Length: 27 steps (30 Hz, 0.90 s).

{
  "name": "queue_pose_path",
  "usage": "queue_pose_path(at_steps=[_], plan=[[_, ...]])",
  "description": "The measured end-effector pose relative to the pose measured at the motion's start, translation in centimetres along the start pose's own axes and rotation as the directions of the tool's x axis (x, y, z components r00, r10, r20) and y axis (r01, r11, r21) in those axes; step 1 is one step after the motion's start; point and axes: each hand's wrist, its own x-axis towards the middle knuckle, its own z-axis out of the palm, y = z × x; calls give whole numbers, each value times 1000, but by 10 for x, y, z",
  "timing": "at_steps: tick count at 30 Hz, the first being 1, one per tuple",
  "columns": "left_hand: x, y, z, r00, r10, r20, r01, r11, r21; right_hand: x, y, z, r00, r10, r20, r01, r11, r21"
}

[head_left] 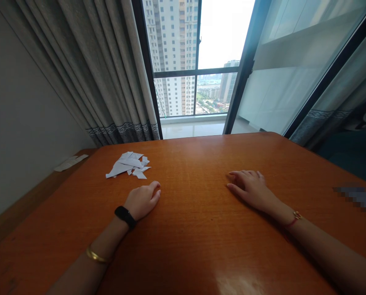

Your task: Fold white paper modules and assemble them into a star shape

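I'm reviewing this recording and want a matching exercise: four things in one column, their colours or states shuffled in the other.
1. Paper scraps
2. Table
3. Left hand
4. Right hand

A. Red bracelet at the wrist
B. Shiny orange-brown
C. White, in a loose pile
D. Black band at the wrist

Right pairs: 1-C, 2-B, 3-D, 4-A.

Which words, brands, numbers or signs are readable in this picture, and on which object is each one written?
No readable text anywhere.
White paper pieces: no writing visible.
Black wristband: no marking readable.
Pixelated item at right: too blurred to read.
Buildings outside: too small to tell.
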Motion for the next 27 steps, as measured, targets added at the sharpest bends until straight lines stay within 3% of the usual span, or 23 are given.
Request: queue_pose_path(at_steps=[27], plan=[[-1,0,1,999,30,-12,-30,1000,1,0,1,-1,1000,14,-16,-13,1000,23]])
